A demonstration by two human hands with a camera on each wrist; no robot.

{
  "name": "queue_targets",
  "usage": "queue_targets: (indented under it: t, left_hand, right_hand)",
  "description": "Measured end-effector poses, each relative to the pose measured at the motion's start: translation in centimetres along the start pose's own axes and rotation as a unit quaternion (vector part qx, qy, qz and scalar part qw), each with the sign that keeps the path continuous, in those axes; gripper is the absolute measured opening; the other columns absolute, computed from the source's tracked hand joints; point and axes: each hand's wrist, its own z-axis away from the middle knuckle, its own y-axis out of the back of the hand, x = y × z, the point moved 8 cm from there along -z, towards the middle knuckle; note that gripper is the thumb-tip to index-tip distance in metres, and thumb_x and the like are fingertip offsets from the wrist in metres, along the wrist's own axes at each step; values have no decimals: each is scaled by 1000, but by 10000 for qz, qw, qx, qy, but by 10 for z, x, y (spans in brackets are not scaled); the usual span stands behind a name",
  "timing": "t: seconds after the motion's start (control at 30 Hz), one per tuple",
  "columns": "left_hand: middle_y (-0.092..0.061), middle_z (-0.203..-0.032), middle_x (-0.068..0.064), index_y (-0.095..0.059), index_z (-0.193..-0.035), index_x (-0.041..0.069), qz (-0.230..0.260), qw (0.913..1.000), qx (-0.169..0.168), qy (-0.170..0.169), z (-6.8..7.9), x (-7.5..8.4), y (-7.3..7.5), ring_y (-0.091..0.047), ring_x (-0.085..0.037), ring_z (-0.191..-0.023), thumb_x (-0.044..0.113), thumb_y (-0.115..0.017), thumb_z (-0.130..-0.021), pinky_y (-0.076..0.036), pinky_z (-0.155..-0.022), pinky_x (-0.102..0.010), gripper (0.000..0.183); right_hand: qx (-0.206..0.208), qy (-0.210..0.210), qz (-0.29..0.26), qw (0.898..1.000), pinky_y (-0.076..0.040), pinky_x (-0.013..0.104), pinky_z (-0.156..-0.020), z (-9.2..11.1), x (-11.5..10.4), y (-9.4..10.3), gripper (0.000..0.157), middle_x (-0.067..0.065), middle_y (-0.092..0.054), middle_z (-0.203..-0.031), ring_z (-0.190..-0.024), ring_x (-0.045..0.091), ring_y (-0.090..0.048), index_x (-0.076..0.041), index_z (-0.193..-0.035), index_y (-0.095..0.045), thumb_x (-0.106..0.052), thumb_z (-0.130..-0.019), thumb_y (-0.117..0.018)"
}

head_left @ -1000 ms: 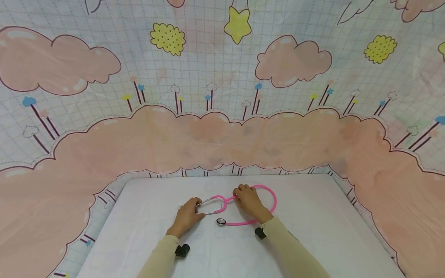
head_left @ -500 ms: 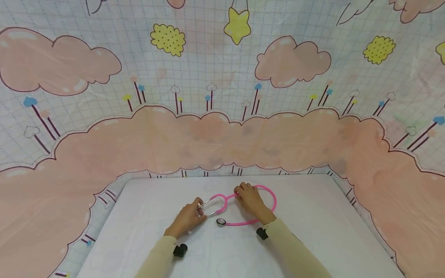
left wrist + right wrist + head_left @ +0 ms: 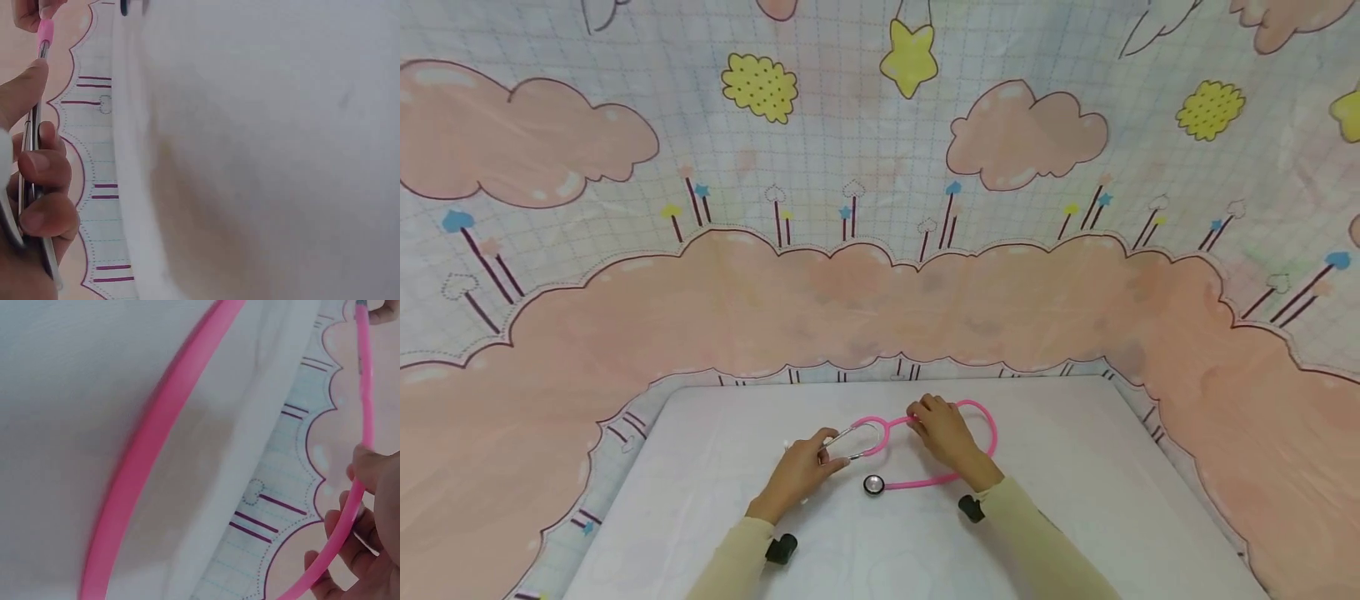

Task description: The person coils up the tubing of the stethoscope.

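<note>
A pink stethoscope [image 3: 917, 483] with silver ear tubes stretches between both hands above the white table. My left hand [image 3: 796, 477] grips the metal ear tubes [image 3: 37, 125]; in the left wrist view its fingers curl round them. Farther along, the right hand [image 3: 947, 435] pinches the pink tubing [image 3: 366, 406] between thumb and fingers. From there the tubing loops round to the right and back under the right wrist. Its round chest piece [image 3: 874, 485], dark-rimmed with a silver face, is at the loop's end, between the hands. The left hand partly covers the ear tips.
The white table [image 3: 880, 554] has its far edge just beyond the hands. A patterned cloth [image 3: 880, 308] with clouds and stars rises behind it and along both sides. Each wrist carries a small black camera [image 3: 782, 548].
The left hand shifts slightly down and to the left with the ear tubes. The right hand moves slightly right along with the tubing. The chest piece turns its face more toward the head camera.
</note>
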Motion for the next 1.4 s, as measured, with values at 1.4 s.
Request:
queue_targets:
  t: [1.4]
  left_hand:
    - [-47,-63,13,-64,-123,17,-656,9919,910,-593,22,48,36,-38,-3,-55,40,-82,-78,-33,-54,-21,53]
  right_hand:
    - [1404,-91,-930,9857,-45,36,-79,48,-2,78,15,0,-70,-90,-84,15,-63,-11,-101,-68,-14,-88,-74]
